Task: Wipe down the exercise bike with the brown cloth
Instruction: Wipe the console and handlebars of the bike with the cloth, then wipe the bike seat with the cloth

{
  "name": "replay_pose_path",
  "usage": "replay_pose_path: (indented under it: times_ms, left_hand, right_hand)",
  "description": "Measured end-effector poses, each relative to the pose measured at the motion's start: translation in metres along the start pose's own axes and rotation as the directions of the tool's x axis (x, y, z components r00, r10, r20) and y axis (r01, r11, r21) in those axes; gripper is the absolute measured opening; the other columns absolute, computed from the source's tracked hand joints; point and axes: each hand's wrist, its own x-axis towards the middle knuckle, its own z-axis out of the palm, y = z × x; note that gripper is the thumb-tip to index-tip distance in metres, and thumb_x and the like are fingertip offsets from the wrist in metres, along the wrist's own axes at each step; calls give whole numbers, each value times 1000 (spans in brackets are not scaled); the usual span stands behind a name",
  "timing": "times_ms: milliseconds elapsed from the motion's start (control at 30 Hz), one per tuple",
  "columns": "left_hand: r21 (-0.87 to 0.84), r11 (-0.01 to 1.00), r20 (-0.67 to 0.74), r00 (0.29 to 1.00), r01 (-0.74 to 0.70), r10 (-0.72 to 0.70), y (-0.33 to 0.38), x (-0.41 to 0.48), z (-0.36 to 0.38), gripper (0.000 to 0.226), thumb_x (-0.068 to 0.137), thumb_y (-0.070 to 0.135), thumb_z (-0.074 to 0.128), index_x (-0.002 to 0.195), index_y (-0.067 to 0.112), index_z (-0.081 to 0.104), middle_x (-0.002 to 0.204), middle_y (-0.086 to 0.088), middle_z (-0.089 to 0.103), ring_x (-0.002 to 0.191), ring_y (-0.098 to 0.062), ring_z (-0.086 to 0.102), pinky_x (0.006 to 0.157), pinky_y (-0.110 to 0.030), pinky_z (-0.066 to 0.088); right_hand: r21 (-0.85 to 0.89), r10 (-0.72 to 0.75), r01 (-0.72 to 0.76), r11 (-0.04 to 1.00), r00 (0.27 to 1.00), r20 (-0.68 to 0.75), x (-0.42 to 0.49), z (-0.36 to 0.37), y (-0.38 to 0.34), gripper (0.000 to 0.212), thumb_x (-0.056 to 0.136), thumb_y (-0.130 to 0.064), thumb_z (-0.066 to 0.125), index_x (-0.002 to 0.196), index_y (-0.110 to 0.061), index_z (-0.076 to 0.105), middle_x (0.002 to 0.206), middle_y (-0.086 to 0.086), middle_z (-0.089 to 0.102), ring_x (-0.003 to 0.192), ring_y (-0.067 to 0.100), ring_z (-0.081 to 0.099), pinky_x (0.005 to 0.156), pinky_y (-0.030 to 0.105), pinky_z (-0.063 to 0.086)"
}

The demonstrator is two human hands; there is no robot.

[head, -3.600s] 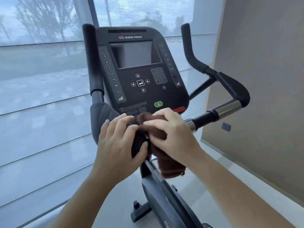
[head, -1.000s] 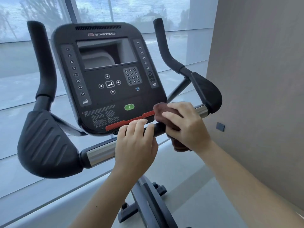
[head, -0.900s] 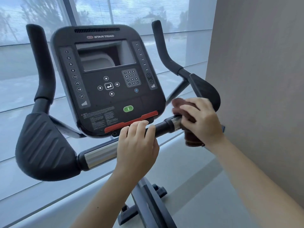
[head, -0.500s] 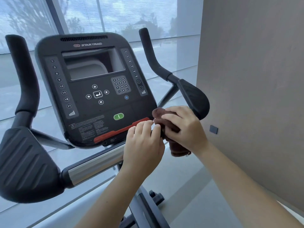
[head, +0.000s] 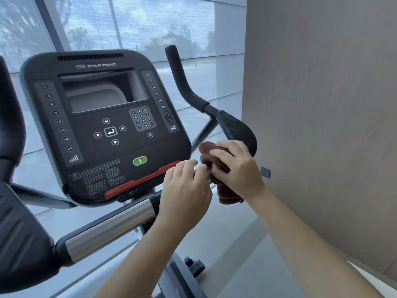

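a tall glass window wall (head: 150,22) fills the left and far side. a plain beige wall (head: 322,104) closes the right, and its edge runs close past the bike's right handlebar, so there is little open room on that side. pale floor (head: 236,254) lies open below and to the right of the arms.

the black exercise bike (head: 182,282) faces the window. its broad black console (head: 103,130) tilts toward the camera, with a red strip (head: 146,181) along its lower edge and a green oval button (head: 139,161) just above it. under the console runs a black and chrome crossbar (head: 111,229), sloping up to the right. a ribbed black elbow pad (head: 19,244) sits at its left end and is cut by the frame edge. a second black pad (head: 238,130) sits at the right end, below a curved upright grip (head: 180,80).

the left hand (head: 184,190) has its fingers curled over the crossbar, just under the console's lower right corner. the right hand (head: 238,168), touching or nearly touching it, is clamped around the bunched brown cloth (head: 228,195). the cloth is at the bar's right end beneath the right pad, with a tail hanging below the palm. it seems to wrap the bar there, though the hand hides the contact.

a small dark square plate (head: 265,172) sits on the beige wall beside the right wrist.
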Motion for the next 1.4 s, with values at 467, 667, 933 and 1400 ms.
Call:
replay_pose_path:
  times_ms: [467,667,933,1400]
  left_hand:
    - [-126,992,-8,1000,-7,6,16,27,22,22,71,6,66,91,-2,61,100,-21,62,89,-39,58,72,-43,51]
    - [-131,988,-46,996,-78,73,16,2,14,22,66,5,70,86,-1,64,95,-19,64,89,-36,61,76,-43,49]
    - [-272,944,-64,982,-186,175,18,-82,-13,27,68,1,69,93,-3,63,107,-25,61,102,-41,57,85,-51,47]
    - [-547,775,79,902,-316,424,81,-256,8,25,66,3,69,90,0,64,109,-22,62,104,-38,58,84,-49,49]
  right_hand:
    - [-62,389,-386,921,920,51,16,-8,34,28,79,-15,66,107,-17,66,117,9,56,107,32,46,84,30,41]
    - [-105,335,-327,939,940,72,-14,-27,-8,27,74,-7,69,101,-12,69,113,14,58,104,36,48,82,36,46]
    - [-175,370,-368,913,929,-22,-72,-75,-92,29,75,-8,69,103,-15,69,111,8,60,99,32,54,83,33,46]
    - [-444,673,-602,664,740,2,-272,-164,-193,35,69,1,73,102,-9,69,112,13,61,102,34,55,89,32,41]
